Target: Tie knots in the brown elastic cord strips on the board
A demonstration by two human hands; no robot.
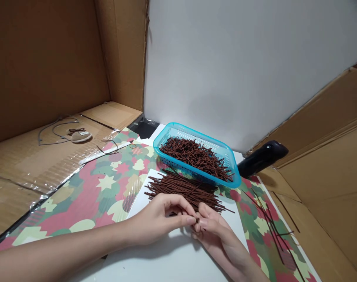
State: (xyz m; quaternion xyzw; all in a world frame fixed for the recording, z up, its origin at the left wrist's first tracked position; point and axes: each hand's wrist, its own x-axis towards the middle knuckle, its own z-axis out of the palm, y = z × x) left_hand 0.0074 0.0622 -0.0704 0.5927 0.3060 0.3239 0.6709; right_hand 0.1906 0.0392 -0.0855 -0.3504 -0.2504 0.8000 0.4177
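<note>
I'm working right at the near edge of the row of thin reddish-brown sticks [183,188], which lies spread across a white card sheet [140,188], its near ends running in under my hands. My left hand [157,218] comes in from the left w/ thumb & fingers closed to a tight pinch, tips at the middle of the sheet; a dark stick or 2 seem caught there, but my fingers hide most of it, so can't say how many. My right hand [216,239] comes from the near right, fingers part-open & pressed up to the left fingertips [190,220]; can't tell if it has hold of anything. Step in hand looks like fine fingertip work on a few sticks at a time, & keeping that pinch firm matters b/c they're so thin. Far of the row sits a teal plastic basket [196,154] w/ a heap of the same sort of sticks [196,158], its near rim just over the row's far side. A few stray sticks [269,221] lie right on the camo-pattern paper [87,203]. Right of the basket is a black handle-like object [262,158], can't tell what.
</note>
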